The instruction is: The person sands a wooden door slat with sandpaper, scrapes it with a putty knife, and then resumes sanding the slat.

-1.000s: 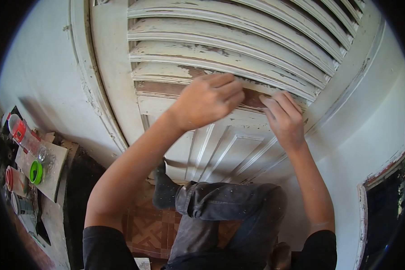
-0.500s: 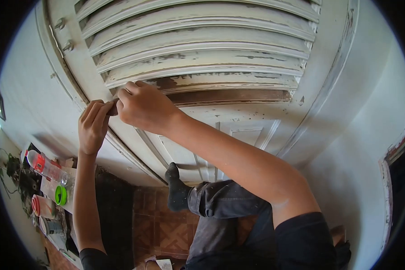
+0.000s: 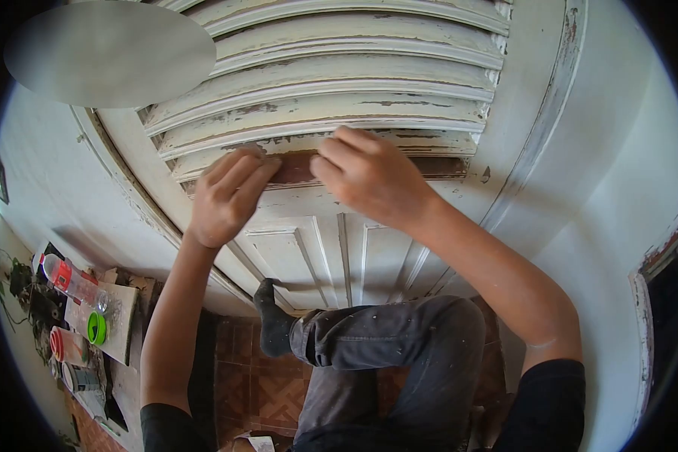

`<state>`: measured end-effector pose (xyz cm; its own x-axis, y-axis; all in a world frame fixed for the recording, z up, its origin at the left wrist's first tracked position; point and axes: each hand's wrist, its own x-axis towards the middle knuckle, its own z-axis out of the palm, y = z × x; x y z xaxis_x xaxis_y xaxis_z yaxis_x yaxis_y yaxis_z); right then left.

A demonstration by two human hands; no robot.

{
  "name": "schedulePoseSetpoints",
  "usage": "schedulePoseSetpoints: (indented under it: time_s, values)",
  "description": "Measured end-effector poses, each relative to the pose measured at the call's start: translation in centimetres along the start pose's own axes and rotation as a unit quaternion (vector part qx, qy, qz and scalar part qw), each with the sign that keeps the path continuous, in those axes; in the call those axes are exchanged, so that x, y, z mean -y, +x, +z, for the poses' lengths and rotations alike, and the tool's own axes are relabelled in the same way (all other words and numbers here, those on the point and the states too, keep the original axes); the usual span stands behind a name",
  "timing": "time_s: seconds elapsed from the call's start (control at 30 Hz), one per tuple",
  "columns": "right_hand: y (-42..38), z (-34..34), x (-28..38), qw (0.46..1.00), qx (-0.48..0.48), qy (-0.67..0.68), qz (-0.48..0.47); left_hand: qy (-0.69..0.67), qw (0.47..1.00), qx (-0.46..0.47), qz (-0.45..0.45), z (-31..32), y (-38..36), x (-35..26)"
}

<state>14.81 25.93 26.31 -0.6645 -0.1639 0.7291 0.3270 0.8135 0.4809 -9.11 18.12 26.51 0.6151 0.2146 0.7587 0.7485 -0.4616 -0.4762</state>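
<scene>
My left hand (image 3: 230, 192) and my right hand (image 3: 373, 177) are both closed, at the lowest part of a louvered door (image 3: 331, 113). Stretched between them is a reddish-brown strip that looks like sandpaper (image 3: 294, 169), pinched by the fingers at each end. It lies against the bottom slat area, where brown wood (image 3: 443, 167) shows to the right of my right hand. The slats above carry white paint, chipped and worn in patches. My fingertips are partly hidden or blurred.
At the left, a shelf (image 3: 132, 354) holds a clear bottle (image 3: 71, 282), a bright green lid (image 3: 97, 328) and a container with a red rim (image 3: 68, 346). My bent leg (image 3: 384, 335) is below the door, above brown floor tiles (image 3: 279, 388). A white wall stands at right.
Both hands have moved right along the door's lower slats and spread farther apart, with the brown strip now showing between them. The view has shifted slightly, and my knee shows more.
</scene>
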Motion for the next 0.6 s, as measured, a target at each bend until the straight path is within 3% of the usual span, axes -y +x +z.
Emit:
schedulePoseSetpoints:
  time_s: [0.17, 0.4, 0.6]
  values:
    - [-5.1, -4.6, -3.1, 0.999, 0.016, -0.039, 0.01, -0.045, 0.999, 0.012, 0.024, 3.6, 4.4, -3.4]
    - [-12.2, -11.1, -6.2, 0.986, 0.055, -0.082, 0.133, -0.087, 0.994, -0.054, 0.043, 11.2, 11.5, -10.2]
    - [-11.7, -11.5, -5.7, 0.98, 0.062, -0.11, 0.154, -0.101, 0.987, -0.123, 0.015, 12.4, 12.0, -10.7]
